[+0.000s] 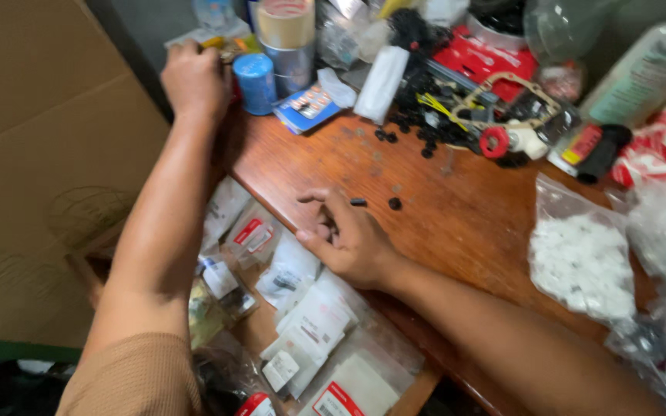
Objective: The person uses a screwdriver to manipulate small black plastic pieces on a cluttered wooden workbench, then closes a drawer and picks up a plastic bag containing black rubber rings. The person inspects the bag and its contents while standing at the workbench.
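Room on the wooden counter (456, 223) is tight: a bare strip runs from the near left edge toward the middle, hemmed in by a heap of black parts (425, 115) and clutter at the back and by a clear bag of white pieces (580, 262) at the right. Off the counter's near edge, an open drawer (418, 385) is packed with small plastic packets (302, 308), so the edge drops straight onto them.

The right hand (348, 239) rests on the counter close to that edge, fingers (321, 199) curled loosely inward; whether they pinch anything I cannot tell. Just beyond the fingertips lie two small black rubber parts (395, 203), one short and tube-like, one round like a washer, both dark and matte, just beside each other on bare wood.

The left hand (193, 77) reaches to the back left corner, fingers bent down over items beside a blue cylindrical canister (256, 83); its grip is hidden. A tape roll (287, 21) stands on a tin behind the canister. A large cardboard box (32, 169) walls off the left side.
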`<action>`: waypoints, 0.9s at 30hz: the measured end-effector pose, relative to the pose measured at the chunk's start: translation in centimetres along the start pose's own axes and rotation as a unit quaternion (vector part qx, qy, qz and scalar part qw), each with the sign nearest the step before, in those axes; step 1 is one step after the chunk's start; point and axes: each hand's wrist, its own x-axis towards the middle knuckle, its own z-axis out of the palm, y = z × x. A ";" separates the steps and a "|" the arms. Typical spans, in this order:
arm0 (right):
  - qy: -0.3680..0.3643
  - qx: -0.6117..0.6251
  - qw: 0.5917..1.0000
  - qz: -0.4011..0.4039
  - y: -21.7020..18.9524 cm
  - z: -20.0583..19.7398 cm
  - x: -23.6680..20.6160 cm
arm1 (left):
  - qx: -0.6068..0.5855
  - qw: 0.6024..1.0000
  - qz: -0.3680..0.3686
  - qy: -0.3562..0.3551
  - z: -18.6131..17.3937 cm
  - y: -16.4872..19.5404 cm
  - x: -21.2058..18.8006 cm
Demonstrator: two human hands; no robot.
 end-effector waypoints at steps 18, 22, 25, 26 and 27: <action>-0.072 -0.111 0.991 -0.021 0.2 -0.4 -2.2 | -0.169 0.977 0.077 -0.101 -8.2 5.5 -9.7; -0.056 -0.075 0.994 -0.047 0.4 -0.6 -1.8 | -0.248 0.957 0.072 -0.133 -14.1 7.9 -13.5; -0.025 -0.102 0.991 -0.086 0.1 -0.7 -1.4 | -0.290 0.944 0.066 -0.140 -17.0 8.4 -15.6; -0.011 -0.122 0.988 -0.098 -0.1 -0.7 -1.3 | -0.291 0.944 0.052 -0.148 -17.7 8.3 -16.2; -0.029 -0.120 0.989 -0.078 -0.2 -0.7 -1.3 | -0.294 0.943 0.041 -0.153 -18.1 8.2 -16.7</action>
